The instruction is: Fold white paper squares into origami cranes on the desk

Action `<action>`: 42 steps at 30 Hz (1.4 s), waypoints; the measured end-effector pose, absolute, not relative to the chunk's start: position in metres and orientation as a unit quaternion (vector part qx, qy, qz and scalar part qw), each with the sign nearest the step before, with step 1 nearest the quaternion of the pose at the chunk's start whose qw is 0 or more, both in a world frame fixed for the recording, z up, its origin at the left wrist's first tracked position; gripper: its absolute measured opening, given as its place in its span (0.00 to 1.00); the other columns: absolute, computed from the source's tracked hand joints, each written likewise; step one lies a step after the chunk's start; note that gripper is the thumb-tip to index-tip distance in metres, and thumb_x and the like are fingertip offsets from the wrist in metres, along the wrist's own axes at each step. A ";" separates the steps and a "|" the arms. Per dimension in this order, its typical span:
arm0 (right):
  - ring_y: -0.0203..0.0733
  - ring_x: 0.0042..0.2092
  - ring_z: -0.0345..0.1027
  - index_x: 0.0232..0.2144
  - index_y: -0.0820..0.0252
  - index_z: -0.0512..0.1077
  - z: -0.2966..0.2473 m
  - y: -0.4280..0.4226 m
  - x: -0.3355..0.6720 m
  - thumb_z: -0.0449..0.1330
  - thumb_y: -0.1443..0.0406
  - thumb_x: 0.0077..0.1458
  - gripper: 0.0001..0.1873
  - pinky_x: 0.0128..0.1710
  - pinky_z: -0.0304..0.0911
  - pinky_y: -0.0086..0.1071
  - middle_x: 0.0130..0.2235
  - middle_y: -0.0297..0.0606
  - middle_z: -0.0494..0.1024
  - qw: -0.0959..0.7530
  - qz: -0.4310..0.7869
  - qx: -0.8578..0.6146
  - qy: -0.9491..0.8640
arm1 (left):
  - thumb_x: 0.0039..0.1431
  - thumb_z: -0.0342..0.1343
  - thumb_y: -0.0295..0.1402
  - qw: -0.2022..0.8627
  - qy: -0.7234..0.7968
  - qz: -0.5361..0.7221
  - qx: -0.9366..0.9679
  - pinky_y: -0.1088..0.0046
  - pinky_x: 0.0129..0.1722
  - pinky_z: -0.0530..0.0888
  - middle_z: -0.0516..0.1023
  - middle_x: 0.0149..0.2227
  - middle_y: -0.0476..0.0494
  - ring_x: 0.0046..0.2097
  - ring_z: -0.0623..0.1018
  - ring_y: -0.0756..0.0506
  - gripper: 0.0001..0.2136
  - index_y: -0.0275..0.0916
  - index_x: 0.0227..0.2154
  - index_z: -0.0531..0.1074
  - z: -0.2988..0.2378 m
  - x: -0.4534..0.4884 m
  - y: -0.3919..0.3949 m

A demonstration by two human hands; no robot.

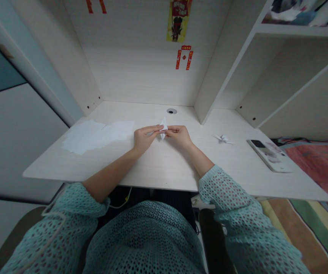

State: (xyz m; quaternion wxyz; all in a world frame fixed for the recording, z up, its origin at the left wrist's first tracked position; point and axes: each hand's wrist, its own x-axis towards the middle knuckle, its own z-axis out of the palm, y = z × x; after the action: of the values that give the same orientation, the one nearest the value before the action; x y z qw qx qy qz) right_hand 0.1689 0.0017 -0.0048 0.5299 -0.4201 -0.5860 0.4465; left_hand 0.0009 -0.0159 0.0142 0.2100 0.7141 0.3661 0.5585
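A small folded piece of white paper [163, 127] is held just above the pale wooden desk [158, 167], near its middle. My left hand [144, 137] pinches the paper's left side with thumb and fingers. My right hand [179, 135] pinches its right side, fingers curled. The paper's pointed tip sticks up between the two hands. Both forearms reach out from teal knit sleeves.
Loose white paper sheets [95, 136] lie on the desk at the left. A finished folded paper figure [223, 139] sits to the right, and a white remote control [269, 155] lies beyond it. A cable hole [171, 111] is at the back. Shelf panels stand at both sides.
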 end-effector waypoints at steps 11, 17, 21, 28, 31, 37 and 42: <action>0.35 0.27 0.69 0.32 0.60 0.79 -0.002 -0.001 0.167 0.68 0.54 0.36 0.20 0.29 0.65 0.30 0.30 0.39 0.80 0.525 0.461 -0.429 -0.573 | 0.51 0.60 0.37 0.285 0.341 0.552 0.705 0.63 0.53 0.71 0.80 0.40 0.45 0.44 0.78 0.45 0.08 0.41 0.32 0.79 0.015 0.003 -0.014; 0.34 0.26 0.67 0.30 0.60 0.80 0.003 -0.004 0.165 0.68 0.55 0.35 0.19 0.28 0.65 0.29 0.27 0.37 0.79 0.512 0.469 -0.436 -0.572 | 0.51 0.60 0.36 0.268 0.320 0.566 0.711 0.63 0.52 0.72 0.80 0.38 0.45 0.44 0.79 0.45 0.06 0.41 0.31 0.79 0.015 0.002 -0.014; 0.35 0.26 0.67 0.30 0.61 0.79 0.002 -0.003 0.166 0.67 0.55 0.35 0.19 0.28 0.64 0.30 0.26 0.37 0.79 0.513 0.471 -0.432 -0.573 | 0.51 0.61 0.35 0.249 0.299 0.572 0.722 0.63 0.50 0.72 0.81 0.37 0.45 0.43 0.79 0.45 0.05 0.42 0.30 0.79 0.015 0.001 -0.014; 0.33 0.24 0.66 0.28 0.62 0.79 -0.005 0.003 0.171 0.67 0.56 0.34 0.18 0.27 0.62 0.29 0.25 0.37 0.78 0.525 0.478 -0.435 -0.554 | 0.52 0.60 0.35 0.215 0.313 0.571 0.728 0.64 0.51 0.71 0.80 0.39 0.45 0.44 0.78 0.45 0.04 0.42 0.28 0.78 0.023 -0.003 -0.016; 0.34 0.26 0.67 0.30 0.62 0.79 -0.003 0.003 0.170 0.67 0.56 0.36 0.18 0.29 0.63 0.30 0.28 0.38 0.79 0.538 0.478 -0.423 -0.550 | 0.53 0.59 0.36 0.226 0.345 0.568 0.712 0.64 0.54 0.68 0.78 0.44 0.44 0.48 0.76 0.45 0.08 0.41 0.36 0.77 0.021 -0.006 -0.010; 0.35 0.28 0.67 0.31 0.62 0.77 0.001 -0.002 0.164 0.65 0.56 0.38 0.17 0.30 0.63 0.30 0.28 0.37 0.78 0.559 0.450 -0.403 -0.568 | 0.49 0.61 0.41 0.441 0.371 0.480 0.662 0.64 0.49 0.70 0.78 0.43 0.37 0.45 0.77 0.42 0.26 0.35 0.51 0.69 0.008 -0.006 0.006; 0.34 0.27 0.65 0.30 0.61 0.74 -0.002 -0.003 0.164 0.63 0.60 0.42 0.12 0.29 0.61 0.29 0.27 0.34 0.75 0.567 0.365 -0.425 -0.604 | 0.42 0.64 0.45 0.563 0.365 0.414 0.615 0.67 0.45 0.70 0.79 0.36 0.39 0.39 0.77 0.44 0.23 0.33 0.37 0.76 0.000 -0.004 0.011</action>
State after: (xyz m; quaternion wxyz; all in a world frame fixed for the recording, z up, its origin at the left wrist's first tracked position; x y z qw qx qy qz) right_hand 0.1643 -0.0033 -0.0019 0.5666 -0.4253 -0.6039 0.3652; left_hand -0.0037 0.0109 -0.0004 0.5631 0.6153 0.3652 0.4136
